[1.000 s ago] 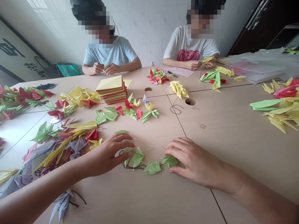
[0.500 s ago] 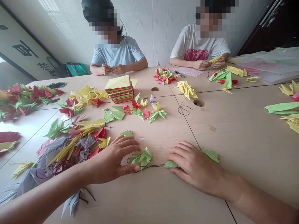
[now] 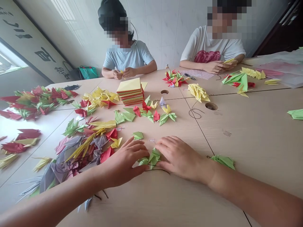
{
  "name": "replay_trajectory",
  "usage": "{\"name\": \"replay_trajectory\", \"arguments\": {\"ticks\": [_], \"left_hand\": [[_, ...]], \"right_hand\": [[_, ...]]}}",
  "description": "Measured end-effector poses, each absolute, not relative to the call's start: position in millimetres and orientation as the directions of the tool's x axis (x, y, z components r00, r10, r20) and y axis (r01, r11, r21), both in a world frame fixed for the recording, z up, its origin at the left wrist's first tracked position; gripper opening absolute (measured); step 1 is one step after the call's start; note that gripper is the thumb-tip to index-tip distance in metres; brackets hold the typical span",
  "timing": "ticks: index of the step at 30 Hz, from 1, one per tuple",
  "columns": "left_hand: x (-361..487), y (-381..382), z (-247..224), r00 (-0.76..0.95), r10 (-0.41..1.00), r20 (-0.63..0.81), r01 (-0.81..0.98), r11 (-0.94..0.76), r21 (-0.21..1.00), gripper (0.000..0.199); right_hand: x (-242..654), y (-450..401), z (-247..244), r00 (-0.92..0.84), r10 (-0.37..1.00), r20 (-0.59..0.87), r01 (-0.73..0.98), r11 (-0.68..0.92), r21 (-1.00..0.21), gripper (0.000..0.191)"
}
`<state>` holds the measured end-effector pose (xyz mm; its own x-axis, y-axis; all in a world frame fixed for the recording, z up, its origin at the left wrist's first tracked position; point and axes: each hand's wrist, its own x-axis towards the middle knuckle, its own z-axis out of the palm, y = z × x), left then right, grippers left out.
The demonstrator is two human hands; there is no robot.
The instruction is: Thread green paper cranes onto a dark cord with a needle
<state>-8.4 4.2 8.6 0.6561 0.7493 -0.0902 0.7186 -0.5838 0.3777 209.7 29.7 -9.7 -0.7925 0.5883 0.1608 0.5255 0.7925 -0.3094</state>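
Cupping the green paper cranes (image 3: 151, 158) between them on the tabletop (image 3: 189, 201), the left hand (image 3: 125, 161) and right hand (image 3: 180, 157) lie low and light. Their fingers (image 3: 142, 150) stay spread, tips against the paper from both sides, not clamped on it. Black thread (image 3: 157, 170) runs out slack beneath the cluster, clear of the palms. Another green crane (image 3: 222, 161) lies well off to the right.
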Motion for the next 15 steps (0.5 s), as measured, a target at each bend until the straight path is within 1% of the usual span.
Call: {"name": "replay_trajectory", "arguments": {"ticks": [1,2,4,10,13,15], "left_hand": [[-10.3,3.0,8.1,0.644,0.759,-0.095,0.728,-0.571,0.378,0.021],[-12.5,1.9,7.5,0.631,0.769,-0.101,0.738,-0.556,0.381,0.019],[-16.3,0.9,6.4,0.609,0.786,-0.108,0.753,-0.530,0.389,0.018],[-8.8,4.7,6.6,0.535,0.839,-0.102,0.792,-0.455,0.406,0.020],[4.6,0.8,9.5,0.542,0.834,-0.104,0.785,-0.458,0.417,0.018],[10.5,-3.4,12.8,0.590,0.798,-0.120,0.751,-0.489,0.444,0.018]], "right_hand": [[207.6,31.4,-11.5,-0.800,0.585,0.129,0.532,0.793,-0.298,0.011],[207.8,32.4,-13.0,-0.803,0.586,0.105,0.540,0.792,-0.286,0.008],[214.0,33.2,-14.7,-0.792,0.603,0.092,0.563,0.781,-0.269,0.016],[235.9,33.6,-9.1,-0.696,0.703,0.145,0.658,0.706,-0.262,0.017],[234.1,26.3,-5.9,-0.714,0.683,0.152,0.635,0.724,-0.270,0.016],[233.8,17.9,-4.7,-0.752,0.650,0.110,0.604,0.745,-0.282,0.016]]}}
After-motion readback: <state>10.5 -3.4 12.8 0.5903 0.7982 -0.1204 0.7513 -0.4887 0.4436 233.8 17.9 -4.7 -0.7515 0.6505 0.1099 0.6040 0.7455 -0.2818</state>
